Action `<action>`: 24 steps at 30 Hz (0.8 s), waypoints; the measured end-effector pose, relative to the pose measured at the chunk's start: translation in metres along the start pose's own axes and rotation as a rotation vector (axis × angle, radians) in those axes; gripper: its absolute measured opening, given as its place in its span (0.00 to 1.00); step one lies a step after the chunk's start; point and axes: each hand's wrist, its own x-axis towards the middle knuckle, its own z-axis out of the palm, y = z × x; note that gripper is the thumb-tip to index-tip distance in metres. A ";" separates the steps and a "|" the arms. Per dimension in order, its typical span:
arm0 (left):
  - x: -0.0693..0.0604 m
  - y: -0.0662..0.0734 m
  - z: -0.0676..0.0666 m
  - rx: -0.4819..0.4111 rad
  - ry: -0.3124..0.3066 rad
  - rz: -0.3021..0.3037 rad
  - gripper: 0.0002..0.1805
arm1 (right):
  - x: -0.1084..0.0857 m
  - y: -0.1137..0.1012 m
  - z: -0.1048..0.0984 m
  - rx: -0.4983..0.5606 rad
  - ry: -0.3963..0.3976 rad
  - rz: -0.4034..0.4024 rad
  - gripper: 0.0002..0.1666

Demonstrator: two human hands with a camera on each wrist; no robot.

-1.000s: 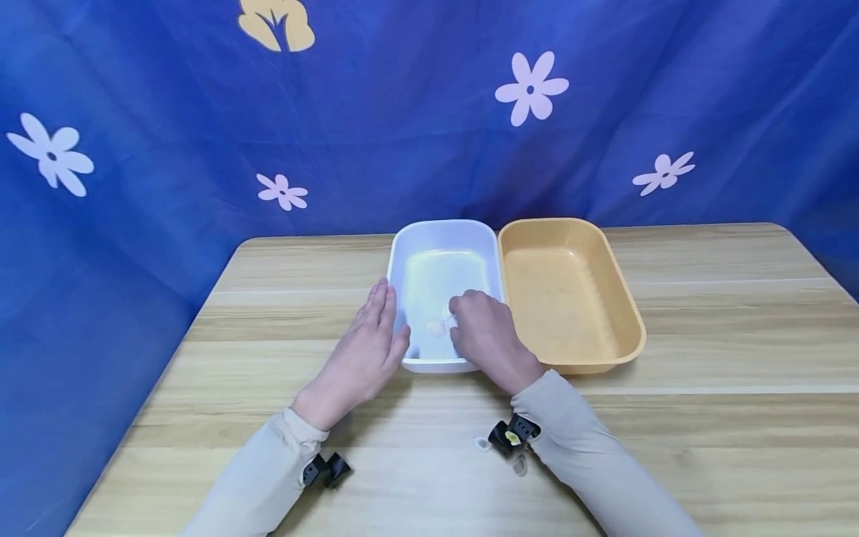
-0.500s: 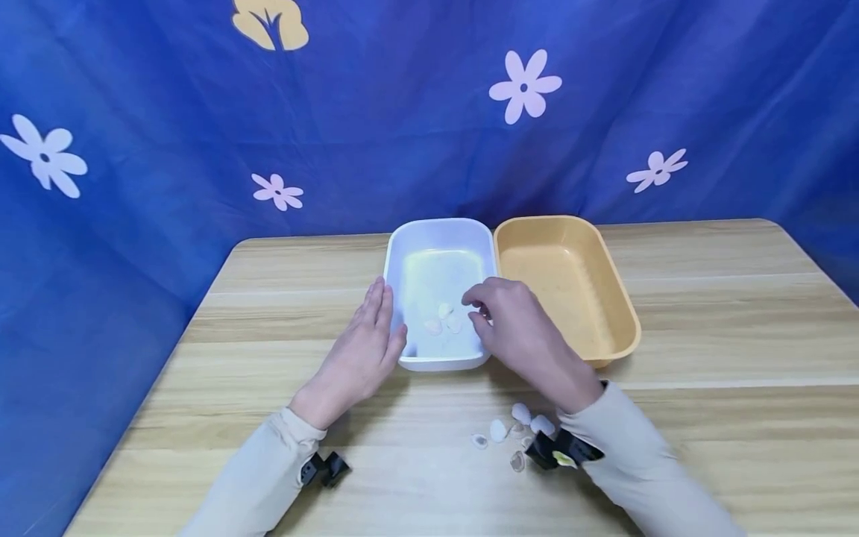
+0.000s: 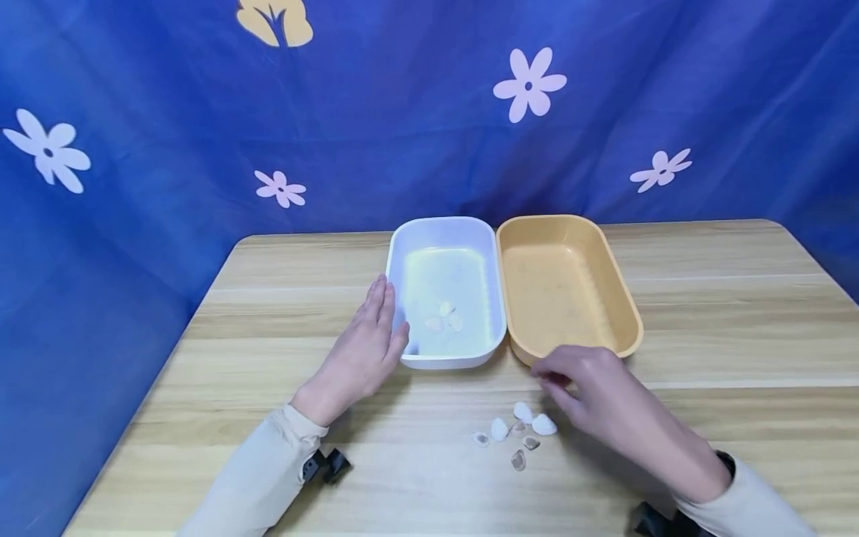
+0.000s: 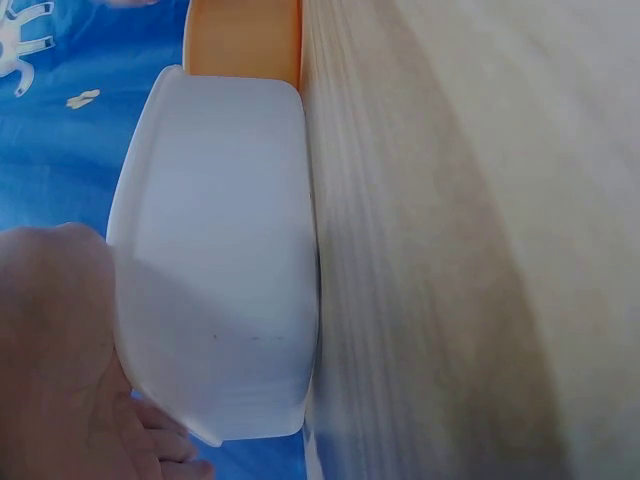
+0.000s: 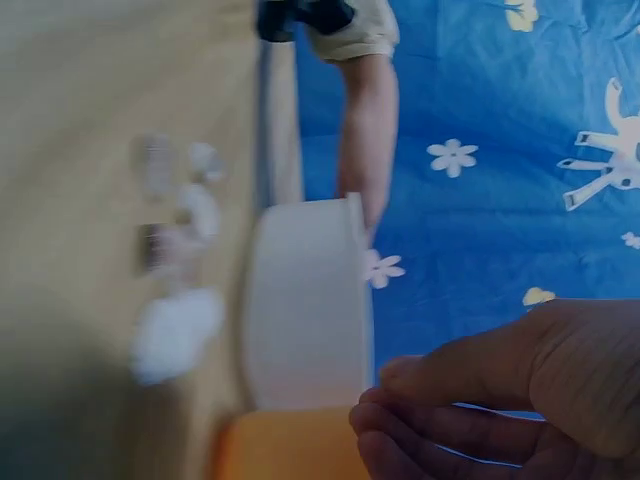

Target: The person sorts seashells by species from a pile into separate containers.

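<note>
Left hand straight-fingered at white tray, right hand loosely bent, nothing visibly pinched; crowded shells just left of it could scatter if brushed.

The left tray and right tray stand side by side on the counter, a curtain behind. Three shells lie in the left tray's near half, seven loose shells before the trays. Left fingers flank the left tray; right fingers are by the right tray's near edge.
</note>
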 end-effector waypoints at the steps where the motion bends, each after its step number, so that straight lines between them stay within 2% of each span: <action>1: 0.001 0.000 0.000 0.000 0.002 0.005 0.36 | -0.006 0.002 0.001 -0.006 -0.013 0.005 0.13; 7: 0.002 0.000 -0.001 0.002 0.004 0.006 0.36 | -0.030 0.010 0.012 -0.012 -0.102 0.062 0.14; 14: -0.001 -0.002 -0.002 0.005 -0.004 -0.004 0.36 | -0.042 0.010 0.029 -0.076 -0.178 0.114 0.16; 19: 0.001 -0.001 -0.002 -0.001 -0.005 -0.001 0.36 | -0.044 0.010 0.033 -0.128 -0.156 0.122 0.16; 24: 0.002 0.001 -0.002 0.005 -0.010 -0.001 0.36 | -0.044 0.012 0.033 -0.116 -0.147 0.117 0.13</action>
